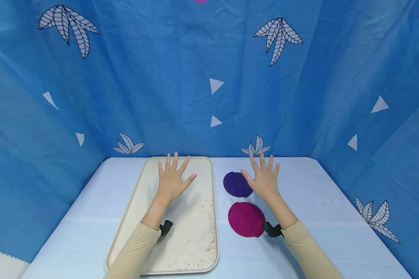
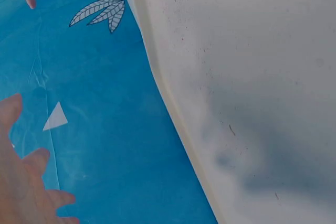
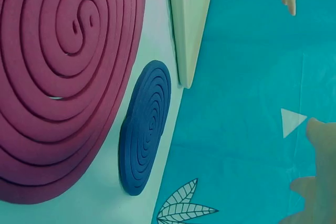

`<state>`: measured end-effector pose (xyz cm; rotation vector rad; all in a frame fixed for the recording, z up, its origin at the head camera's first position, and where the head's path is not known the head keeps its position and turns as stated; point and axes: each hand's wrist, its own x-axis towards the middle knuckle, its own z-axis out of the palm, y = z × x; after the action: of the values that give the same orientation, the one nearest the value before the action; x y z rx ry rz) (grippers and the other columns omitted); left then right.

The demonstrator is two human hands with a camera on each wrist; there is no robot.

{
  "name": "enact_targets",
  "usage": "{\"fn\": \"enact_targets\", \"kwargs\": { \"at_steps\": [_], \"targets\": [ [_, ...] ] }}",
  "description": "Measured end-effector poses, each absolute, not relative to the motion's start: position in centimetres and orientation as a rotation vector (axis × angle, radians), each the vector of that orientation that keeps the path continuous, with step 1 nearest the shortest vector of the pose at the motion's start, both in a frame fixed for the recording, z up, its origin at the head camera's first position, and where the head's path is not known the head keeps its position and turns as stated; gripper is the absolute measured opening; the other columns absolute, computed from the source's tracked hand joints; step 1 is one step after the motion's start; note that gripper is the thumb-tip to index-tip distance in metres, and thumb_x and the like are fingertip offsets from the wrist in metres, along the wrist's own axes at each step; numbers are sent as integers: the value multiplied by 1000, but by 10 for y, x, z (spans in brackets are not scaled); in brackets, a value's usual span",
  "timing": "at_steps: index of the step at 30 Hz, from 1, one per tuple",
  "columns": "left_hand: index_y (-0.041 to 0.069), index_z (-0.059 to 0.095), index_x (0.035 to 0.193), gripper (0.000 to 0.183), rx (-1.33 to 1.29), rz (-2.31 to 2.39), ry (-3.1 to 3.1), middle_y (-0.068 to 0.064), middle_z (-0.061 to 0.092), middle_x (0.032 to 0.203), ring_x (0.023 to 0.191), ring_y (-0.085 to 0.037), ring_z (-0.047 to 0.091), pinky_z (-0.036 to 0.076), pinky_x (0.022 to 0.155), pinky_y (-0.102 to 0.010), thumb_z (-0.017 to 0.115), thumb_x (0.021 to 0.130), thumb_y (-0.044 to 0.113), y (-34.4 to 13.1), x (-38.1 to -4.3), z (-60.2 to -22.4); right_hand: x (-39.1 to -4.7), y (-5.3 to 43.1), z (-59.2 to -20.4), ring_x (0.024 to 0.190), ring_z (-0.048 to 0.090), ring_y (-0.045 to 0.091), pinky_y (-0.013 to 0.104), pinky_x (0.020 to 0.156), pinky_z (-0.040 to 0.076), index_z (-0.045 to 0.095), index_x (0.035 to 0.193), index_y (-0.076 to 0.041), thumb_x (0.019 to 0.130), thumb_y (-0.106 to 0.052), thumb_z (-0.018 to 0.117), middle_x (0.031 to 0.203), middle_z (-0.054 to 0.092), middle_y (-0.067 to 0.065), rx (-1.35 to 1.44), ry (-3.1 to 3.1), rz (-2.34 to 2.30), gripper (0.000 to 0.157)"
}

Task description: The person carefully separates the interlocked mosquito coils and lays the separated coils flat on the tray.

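My left hand [image 1: 171,181] hovers over the cream tray [image 1: 192,248], its fingers spread and holding nothing. A shadow of it falls on the tray. To the right, my right hand [image 1: 264,179] is also spread and bare, above the table beside a dark blue spiral coil mat [image 1: 236,185], whose right edge it partly covers in the head view. Nearer to me lies a larger magenta spiral coil mat [image 1: 246,219], left of my right wrist. Both coils [image 3: 73,30] lie flat in the right wrist view, the blue coil [image 3: 147,129] beyond the magenta one.
The white table [image 1: 321,217] reaches back to a blue curtain [image 1: 195,77] printed with leaves and triangles, which also hangs on both sides. Reddish-brown specks mark the tray's right part. Each wrist wears a small black camera [image 1: 166,228].
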<state>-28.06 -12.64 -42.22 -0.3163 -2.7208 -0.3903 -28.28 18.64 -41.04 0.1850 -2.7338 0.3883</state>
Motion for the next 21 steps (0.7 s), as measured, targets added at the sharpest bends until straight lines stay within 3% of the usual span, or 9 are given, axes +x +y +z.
{"fn": "enact_targets", "kwargs": {
  "at_steps": [9,14,21],
  "targets": [
    [23,29,150,73,-318,-421,-2706,-21,21,157,146,-43,10,8,113,-71,51,90,58,-125,-279,-422,-283,187,-411,143,1,52,74,111,2,28,151,-14,91,-53,51,156,17,26,201,-2748,445,75],
    [15,31,150,70,-281,-554,-2699,-26,24,154,146,-43,13,12,115,-68,54,92,47,-119,-273,-419,-279,189,-411,144,8,50,70,113,5,30,149,-11,91,-51,52,154,22,27,211,-2717,499,74],
    [6,39,143,61,-250,-999,-2683,-25,39,146,138,-43,33,30,112,-60,59,92,32,-95,-252,-420,-265,203,-426,130,40,46,66,107,32,38,143,0,92,-32,60,139,45,29,236,-2626,727,64]
  ]
}}
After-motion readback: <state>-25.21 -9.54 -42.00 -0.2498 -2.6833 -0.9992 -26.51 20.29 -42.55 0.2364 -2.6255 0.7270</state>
